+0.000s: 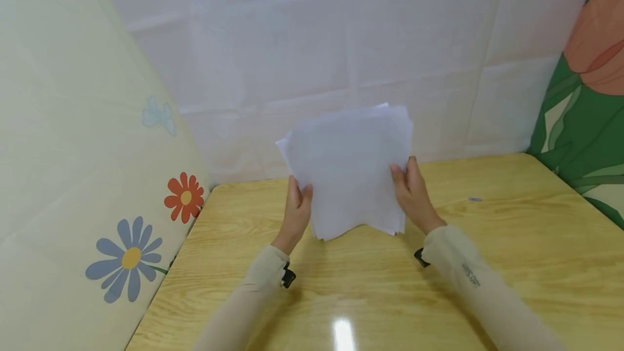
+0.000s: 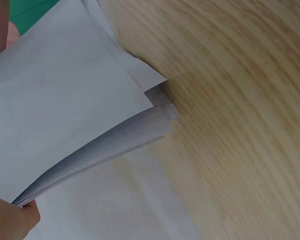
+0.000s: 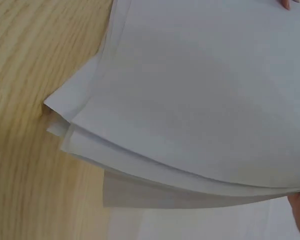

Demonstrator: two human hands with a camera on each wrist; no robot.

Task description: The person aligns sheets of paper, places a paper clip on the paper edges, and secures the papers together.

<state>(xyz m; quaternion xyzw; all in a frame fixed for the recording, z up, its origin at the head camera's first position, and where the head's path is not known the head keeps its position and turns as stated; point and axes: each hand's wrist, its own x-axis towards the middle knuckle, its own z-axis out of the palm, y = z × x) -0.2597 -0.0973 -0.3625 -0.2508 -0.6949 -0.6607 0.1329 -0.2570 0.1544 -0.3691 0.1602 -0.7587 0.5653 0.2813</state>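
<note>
A loose stack of white paper sheets (image 1: pixel 353 172) is held up over the table, its edges uneven and corners fanned out. My left hand (image 1: pixel 296 210) grips the stack's left edge, with the thumb on the near face. On the opposite edge, my right hand (image 1: pixel 413 194) holds the sheets the same way. In the left wrist view, the paper (image 2: pixel 65 95) bows and its layers part near the lower corner. The right wrist view shows several sheet corners of the paper (image 3: pixel 190 100) splayed apart close to the wood.
The wood-grain table (image 1: pixel 512 264) stretches beneath both arms. A small bluish piece (image 1: pixel 475 199) lies on it at right. White cloth (image 1: pixel 292 42) hangs behind, a flowered panel (image 1: pixel 58 177) stands at left, and a green leafy panel (image 1: pixel 595 123) at right.
</note>
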